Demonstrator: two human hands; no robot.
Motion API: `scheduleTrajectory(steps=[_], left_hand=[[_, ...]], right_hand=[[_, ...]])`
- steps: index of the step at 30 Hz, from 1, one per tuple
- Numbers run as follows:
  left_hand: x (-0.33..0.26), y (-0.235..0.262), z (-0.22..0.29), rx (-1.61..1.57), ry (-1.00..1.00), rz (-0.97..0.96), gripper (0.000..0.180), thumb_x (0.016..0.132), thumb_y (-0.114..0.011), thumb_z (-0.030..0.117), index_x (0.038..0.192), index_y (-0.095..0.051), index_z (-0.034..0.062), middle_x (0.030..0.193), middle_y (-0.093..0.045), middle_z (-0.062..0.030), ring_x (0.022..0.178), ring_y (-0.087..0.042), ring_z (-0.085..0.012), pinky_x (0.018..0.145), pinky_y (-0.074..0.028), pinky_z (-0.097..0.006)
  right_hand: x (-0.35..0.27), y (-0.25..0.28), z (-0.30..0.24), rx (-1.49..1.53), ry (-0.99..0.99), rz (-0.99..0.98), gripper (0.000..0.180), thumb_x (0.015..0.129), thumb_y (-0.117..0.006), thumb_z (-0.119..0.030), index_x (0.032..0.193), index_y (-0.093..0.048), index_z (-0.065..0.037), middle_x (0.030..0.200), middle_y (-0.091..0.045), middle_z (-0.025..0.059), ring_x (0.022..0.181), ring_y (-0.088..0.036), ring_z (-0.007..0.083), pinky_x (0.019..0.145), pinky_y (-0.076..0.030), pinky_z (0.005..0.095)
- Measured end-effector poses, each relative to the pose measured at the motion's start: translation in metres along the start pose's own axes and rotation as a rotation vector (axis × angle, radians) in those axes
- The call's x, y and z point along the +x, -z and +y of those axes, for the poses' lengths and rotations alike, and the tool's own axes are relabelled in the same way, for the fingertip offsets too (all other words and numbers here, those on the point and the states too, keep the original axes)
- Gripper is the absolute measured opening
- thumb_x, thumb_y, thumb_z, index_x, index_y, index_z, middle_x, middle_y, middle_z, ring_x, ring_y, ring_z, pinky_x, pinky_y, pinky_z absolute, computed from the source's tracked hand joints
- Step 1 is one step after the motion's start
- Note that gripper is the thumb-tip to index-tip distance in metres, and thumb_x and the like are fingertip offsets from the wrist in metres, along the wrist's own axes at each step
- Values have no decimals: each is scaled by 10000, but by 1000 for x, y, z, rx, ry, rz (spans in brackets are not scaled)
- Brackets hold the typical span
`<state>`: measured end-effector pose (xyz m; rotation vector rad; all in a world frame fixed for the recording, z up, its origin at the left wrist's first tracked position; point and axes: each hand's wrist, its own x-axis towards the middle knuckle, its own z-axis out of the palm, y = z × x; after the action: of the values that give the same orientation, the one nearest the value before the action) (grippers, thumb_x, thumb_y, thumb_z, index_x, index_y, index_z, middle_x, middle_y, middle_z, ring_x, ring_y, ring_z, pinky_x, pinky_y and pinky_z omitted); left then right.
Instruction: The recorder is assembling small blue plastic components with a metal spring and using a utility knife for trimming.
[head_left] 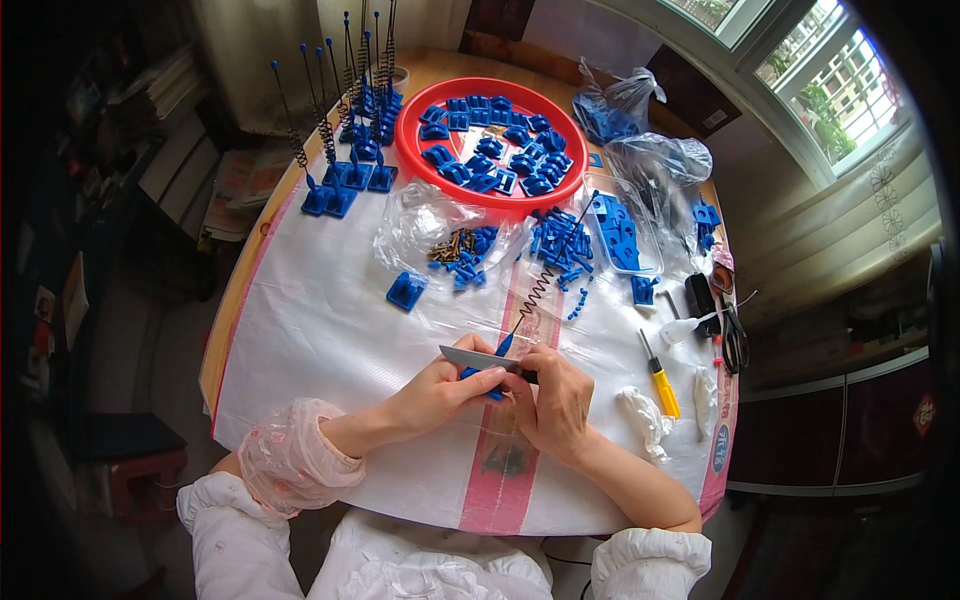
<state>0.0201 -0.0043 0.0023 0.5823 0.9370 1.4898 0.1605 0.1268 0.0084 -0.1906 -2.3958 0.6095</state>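
Note:
My left hand [436, 398] is closed round a blue plastic base [494, 393], mostly hidden by my fingers. A blue stem [505, 345] rises from behind the blade, and a dark coiled spring wire [536, 296] runs on from it, away from me. In my right hand [558, 402] is a knife [474, 357], its dark handle in my grip and its flat grey blade pointing left across the blue part. My left thumb lies just under the blade. Whether the edge touches the plastic I cannot tell.
A red round tray [408, 150] holds many blue bases. Finished-looking spring pieces [336, 185] stand upright at the far left. Nearer lie a blue base [406, 291], brass screws [456, 247] and blue pegs [562, 240]. To the right are a yellow-handled screwdriver [664, 390], scissors [735, 340] and a clear box [652, 250].

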Motion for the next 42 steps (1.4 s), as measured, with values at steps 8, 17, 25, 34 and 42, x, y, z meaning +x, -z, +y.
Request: scheduleTrajectory(steps=[8, 17, 25, 34, 42], left_hand=[[-1, 0, 3, 15, 21, 8, 177, 1023, -564, 171, 1122, -478, 53, 1028, -612, -40, 946, -622, -64, 817, -537, -225], [0, -1, 1, -6, 20, 11, 155, 1029, -552, 173, 1103, -475, 61, 1037, -590, -28, 948, -618, -60, 832, -540, -224], [-1, -2, 6, 31, 24, -5, 161, 1024, -559, 170, 1089, -465, 57, 1054, -557, -23, 978, -580, -51, 851, -528, -227], [-1, -1, 7, 58, 10, -15, 158, 1020, -566, 166, 1078, -463, 61, 1039, -560, -16, 973, -577, -49, 835, -523, -225], [-1, 0, 6, 56, 0, -14, 146, 1020, -569, 164, 1059, -476, 58, 1014, -581, -17, 945, -591, -48, 821, -524, -226]], right_hand=[[0, 0, 1, -38, 32, -2, 278, 795, -743, -84, 947, -515, -39, 826, -600, 111, 643, -614, 293, 509, -447, 391], [3, 3, 1, -13, 14, 11, 279, 785, -744, -76, 958, -526, -52, 817, -605, 95, 643, -616, 287, 521, -449, 381], [2, 3, 0, 1, -4, -16, 278, 787, -746, -81, 959, -530, -50, 805, -600, 98, 642, -618, 291, 519, -446, 384], [1, 2, 2, -17, 25, -7, 289, 805, -754, -112, 963, -522, -41, 825, -613, 108, 630, -621, 289, 508, -448, 379], [0, 2, 2, -45, 32, -6, 290, 810, -751, -121, 951, -510, -42, 835, -616, 113, 634, -625, 285, 506, -455, 376]])
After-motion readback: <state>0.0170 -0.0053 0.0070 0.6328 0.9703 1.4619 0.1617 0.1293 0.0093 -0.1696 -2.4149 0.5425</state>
